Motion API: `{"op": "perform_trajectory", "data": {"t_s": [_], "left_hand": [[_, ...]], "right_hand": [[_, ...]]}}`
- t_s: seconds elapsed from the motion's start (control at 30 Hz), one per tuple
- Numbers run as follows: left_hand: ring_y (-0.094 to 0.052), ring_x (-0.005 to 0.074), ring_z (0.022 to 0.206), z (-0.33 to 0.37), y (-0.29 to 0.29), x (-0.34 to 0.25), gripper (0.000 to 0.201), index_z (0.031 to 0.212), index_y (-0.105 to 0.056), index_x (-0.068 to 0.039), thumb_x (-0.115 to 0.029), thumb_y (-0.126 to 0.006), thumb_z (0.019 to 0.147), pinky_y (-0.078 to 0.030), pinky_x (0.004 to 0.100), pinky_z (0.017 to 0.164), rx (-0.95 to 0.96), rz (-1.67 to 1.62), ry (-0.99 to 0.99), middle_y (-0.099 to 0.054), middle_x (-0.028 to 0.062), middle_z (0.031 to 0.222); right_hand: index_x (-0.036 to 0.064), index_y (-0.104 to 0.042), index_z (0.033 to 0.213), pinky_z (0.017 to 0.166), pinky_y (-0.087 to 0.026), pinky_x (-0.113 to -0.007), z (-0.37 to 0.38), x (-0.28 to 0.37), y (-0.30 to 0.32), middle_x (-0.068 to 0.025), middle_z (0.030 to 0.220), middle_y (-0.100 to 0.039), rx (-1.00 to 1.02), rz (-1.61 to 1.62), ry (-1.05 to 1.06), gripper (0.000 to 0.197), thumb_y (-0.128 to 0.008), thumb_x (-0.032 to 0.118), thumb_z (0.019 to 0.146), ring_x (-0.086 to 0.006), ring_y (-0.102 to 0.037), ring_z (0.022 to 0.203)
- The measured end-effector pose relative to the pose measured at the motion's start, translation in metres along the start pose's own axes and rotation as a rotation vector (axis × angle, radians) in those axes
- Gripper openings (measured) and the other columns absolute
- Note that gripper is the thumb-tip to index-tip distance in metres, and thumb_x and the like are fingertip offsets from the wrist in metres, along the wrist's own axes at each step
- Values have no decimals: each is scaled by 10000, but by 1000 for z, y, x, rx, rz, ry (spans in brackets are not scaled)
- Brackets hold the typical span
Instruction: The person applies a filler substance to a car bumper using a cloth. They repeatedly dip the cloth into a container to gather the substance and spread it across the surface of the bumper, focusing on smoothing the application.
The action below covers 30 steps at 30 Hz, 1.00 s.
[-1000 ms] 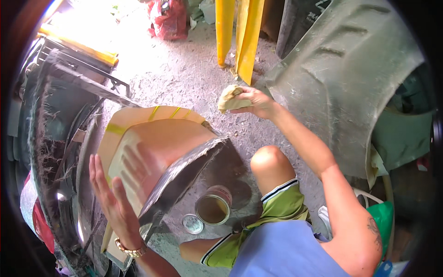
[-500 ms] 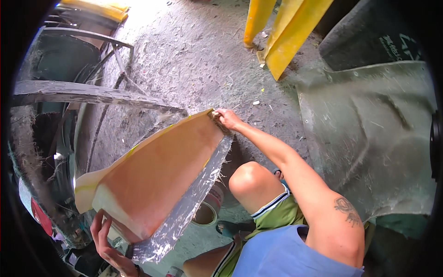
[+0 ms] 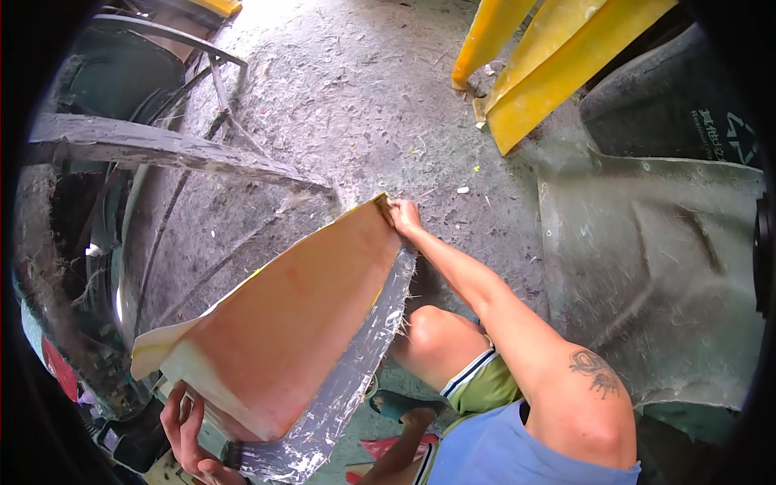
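A large moulded fibreglass shell [image 3: 283, 323], tan-pink inside, is tilted in front of my knees. Its far edge is cream with yellow marks, and a ragged grey flange [image 3: 356, 388] with frayed fibres runs along its near right side. My right hand [image 3: 404, 217] is closed round the shell's far top corner, the arm stretched out. At the lower left end, my left hand [image 3: 191, 436] grips the rim, fingers bent against the pale edge and thumb lower down. What lies under the shell is mostly hidden.
A crusted metal frame [image 3: 178, 149] stands on the left, one bar reaching close to the shell. Yellow panels [image 3: 558, 73] lean at the upper right, beside a dark bin [image 3: 655, 113]. A grey-green moulded sheet [image 3: 622, 283] lies to the right. Debris dots the rough floor [image 3: 347, 89].
The view has shifted, so the surroundings sit lower and further right. The shell's near flange has come down toward my legs and now covers the bucket. Both hands keep their hold.
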<state>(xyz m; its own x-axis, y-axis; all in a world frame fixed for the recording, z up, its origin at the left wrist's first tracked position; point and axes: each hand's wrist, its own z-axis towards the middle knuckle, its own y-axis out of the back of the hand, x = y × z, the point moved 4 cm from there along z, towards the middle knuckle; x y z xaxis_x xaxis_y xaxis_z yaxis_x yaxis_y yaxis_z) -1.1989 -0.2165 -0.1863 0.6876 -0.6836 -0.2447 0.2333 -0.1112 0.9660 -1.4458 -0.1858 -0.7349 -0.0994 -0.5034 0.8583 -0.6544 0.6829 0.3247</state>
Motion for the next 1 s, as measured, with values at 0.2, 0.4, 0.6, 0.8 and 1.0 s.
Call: {"op": "perform_trajectory", "data": {"t_s": [0.2,0.4,0.6,0.8,1.0], "left_hand": [[-465,346,1143,0,-3,1,848,1078,-596,38,-671,-181,870,-319,473,992,-7,-17,37,-507,221,1199],[-466,353,1143,5,-11,4,859,1080,-593,43,-682,-185,864,-341,474,981,-4,-85,15,-500,226,1203],[-468,362,1146,-2,-2,0,878,1080,-587,55,-693,-185,858,-360,485,970,3,-31,24,-488,235,1204],[-466,358,1149,-3,-4,2,888,1078,-585,62,-702,-193,850,-361,486,970,-6,-64,39,-487,232,1205],[-463,359,1150,0,-5,0,889,1077,-583,65,-703,-198,847,-359,486,975,-19,-92,44,-481,239,1205]], "right_hand": [[46,-641,955,809,-461,-395,6,-7,-12,-185,920,-615,47,-113,158,231,-515,95,768,-335,-584,906],[52,-616,991,826,-449,-392,14,-10,-6,-163,961,-577,36,-185,198,231,-534,94,778,-324,-559,942],[68,-619,979,800,-455,-385,1,-1,-14,-159,950,-571,4,-197,227,215,-537,77,781,-326,-558,921],[103,-628,994,753,-472,-416,0,10,-12,-153,943,-582,-157,-86,-19,216,-555,126,792,-346,-578,901],[112,-639,985,749,-474,-419,1,9,-16,-147,948,-583,-118,-204,57,214,-576,119,781,-346,-578,910]]}}
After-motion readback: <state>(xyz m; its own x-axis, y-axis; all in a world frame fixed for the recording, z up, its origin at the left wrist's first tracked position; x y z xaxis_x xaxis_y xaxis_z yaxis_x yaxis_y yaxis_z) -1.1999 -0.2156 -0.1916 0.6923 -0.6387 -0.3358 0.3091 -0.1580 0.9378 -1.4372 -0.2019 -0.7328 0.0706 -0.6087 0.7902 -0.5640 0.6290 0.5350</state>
